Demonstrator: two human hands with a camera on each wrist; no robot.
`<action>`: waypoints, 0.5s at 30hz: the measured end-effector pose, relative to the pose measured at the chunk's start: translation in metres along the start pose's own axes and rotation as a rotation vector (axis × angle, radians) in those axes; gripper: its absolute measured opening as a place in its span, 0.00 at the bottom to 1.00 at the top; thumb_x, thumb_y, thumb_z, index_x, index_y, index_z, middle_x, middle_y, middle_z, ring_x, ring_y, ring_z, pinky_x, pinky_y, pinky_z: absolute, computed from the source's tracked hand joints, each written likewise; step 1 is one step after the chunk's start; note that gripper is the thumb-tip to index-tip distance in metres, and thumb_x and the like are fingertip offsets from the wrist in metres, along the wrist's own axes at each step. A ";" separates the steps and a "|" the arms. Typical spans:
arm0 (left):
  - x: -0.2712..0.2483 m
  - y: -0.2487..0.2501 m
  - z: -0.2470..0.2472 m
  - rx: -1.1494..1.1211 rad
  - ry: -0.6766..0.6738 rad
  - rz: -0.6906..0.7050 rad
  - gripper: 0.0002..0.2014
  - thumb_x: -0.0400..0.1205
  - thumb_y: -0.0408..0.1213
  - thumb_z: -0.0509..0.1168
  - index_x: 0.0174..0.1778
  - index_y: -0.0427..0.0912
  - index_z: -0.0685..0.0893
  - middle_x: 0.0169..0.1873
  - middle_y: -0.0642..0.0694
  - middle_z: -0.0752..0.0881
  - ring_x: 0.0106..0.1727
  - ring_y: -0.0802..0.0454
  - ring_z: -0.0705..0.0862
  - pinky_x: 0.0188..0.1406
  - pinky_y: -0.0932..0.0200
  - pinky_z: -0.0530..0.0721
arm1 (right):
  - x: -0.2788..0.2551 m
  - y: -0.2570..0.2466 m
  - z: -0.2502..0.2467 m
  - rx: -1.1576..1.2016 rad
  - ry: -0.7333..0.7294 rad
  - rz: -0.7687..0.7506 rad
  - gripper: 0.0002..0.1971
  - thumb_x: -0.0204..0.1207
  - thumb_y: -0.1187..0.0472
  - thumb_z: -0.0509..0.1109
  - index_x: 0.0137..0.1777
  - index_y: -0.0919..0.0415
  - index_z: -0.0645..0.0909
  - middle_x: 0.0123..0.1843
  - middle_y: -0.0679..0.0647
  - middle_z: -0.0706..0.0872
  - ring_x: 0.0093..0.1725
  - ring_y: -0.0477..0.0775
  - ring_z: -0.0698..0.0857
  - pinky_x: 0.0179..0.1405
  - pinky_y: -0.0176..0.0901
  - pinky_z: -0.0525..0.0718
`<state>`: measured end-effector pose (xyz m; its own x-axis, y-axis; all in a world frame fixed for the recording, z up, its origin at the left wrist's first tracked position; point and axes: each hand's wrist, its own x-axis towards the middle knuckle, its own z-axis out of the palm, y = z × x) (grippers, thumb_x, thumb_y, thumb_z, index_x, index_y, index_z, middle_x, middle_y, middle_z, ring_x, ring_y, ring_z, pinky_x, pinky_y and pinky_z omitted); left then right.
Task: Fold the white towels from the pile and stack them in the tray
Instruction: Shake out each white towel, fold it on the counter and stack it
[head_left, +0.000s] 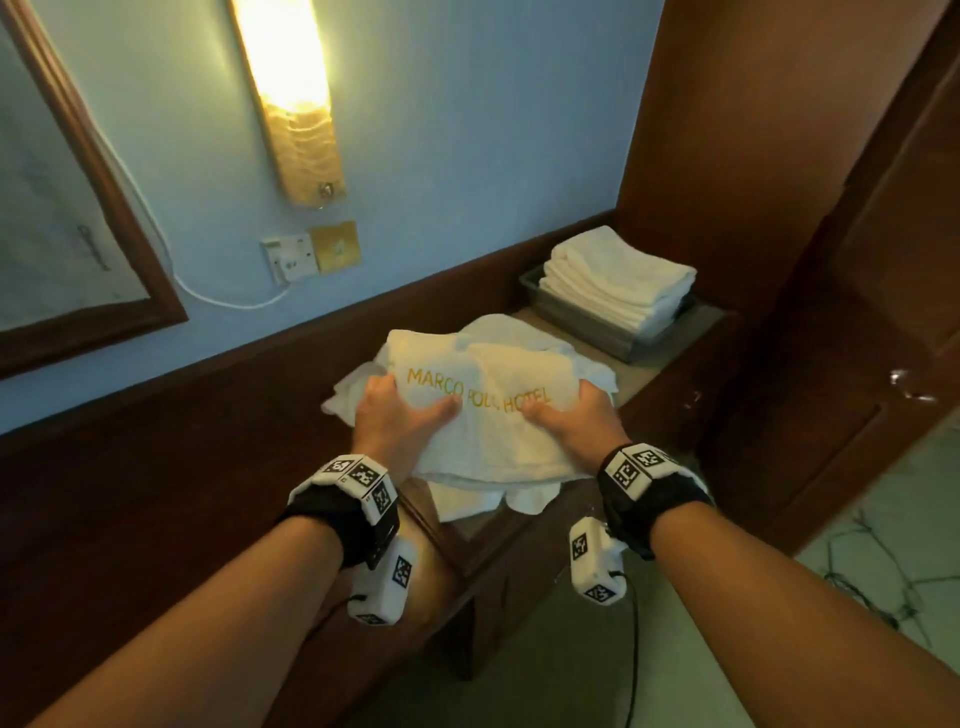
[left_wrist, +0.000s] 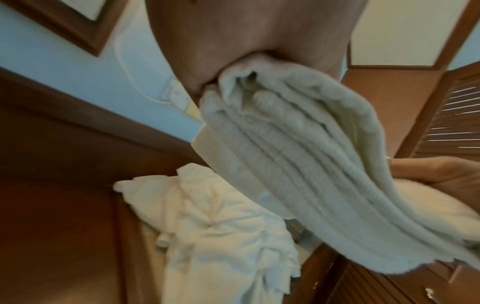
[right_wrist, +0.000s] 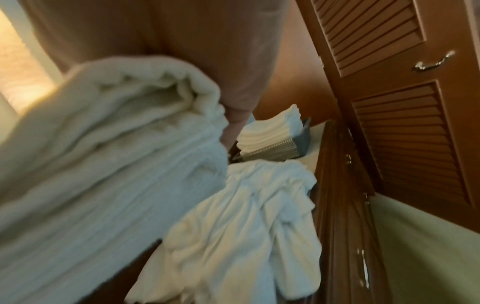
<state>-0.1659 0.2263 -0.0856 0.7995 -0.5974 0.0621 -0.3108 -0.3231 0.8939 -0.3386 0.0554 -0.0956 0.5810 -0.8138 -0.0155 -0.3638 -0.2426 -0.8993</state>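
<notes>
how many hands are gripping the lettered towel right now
2. The left hand grips the left edge of the lettered towel; the right hand grips its right edge. Thumbs lie on top, and the other fingers are hidden beneath the cloth.

Hotel room; towel (head_left: 483, 410) embroidered "MARCO POLO HOTEL"; louvred wardrobe (right_wrist: 405, 127)

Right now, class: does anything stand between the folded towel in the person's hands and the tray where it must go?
Nothing visible does. The left hand and right hand hold the folded towel above the loose pile. The tray lies beyond, to the right, already carrying a stack of folded towels with open air above it.
</notes>
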 end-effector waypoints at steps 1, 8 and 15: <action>0.003 0.015 0.020 -0.001 -0.004 0.030 0.26 0.63 0.61 0.81 0.50 0.51 0.86 0.51 0.48 0.87 0.50 0.49 0.89 0.44 0.49 0.91 | 0.006 0.003 -0.024 -0.004 0.010 -0.003 0.43 0.48 0.29 0.77 0.58 0.58 0.84 0.53 0.51 0.91 0.51 0.52 0.90 0.55 0.57 0.89; 0.015 0.112 0.152 -0.013 -0.013 0.144 0.27 0.64 0.63 0.78 0.52 0.50 0.88 0.50 0.48 0.88 0.49 0.49 0.88 0.43 0.52 0.90 | 0.042 0.033 -0.177 -0.010 0.152 0.013 0.31 0.61 0.42 0.85 0.58 0.61 0.84 0.53 0.54 0.90 0.51 0.54 0.90 0.55 0.56 0.89; 0.024 0.170 0.241 -0.019 -0.061 0.182 0.27 0.60 0.69 0.75 0.45 0.53 0.87 0.48 0.48 0.88 0.50 0.48 0.87 0.51 0.43 0.89 | 0.056 0.064 -0.271 -0.031 0.241 0.027 0.34 0.55 0.34 0.82 0.56 0.56 0.84 0.51 0.50 0.91 0.49 0.52 0.90 0.54 0.58 0.89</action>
<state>-0.3235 -0.0197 -0.0387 0.6984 -0.6881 0.1970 -0.4370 -0.1920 0.8787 -0.5269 -0.1487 -0.0357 0.3812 -0.9219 0.0689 -0.4009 -0.2320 -0.8863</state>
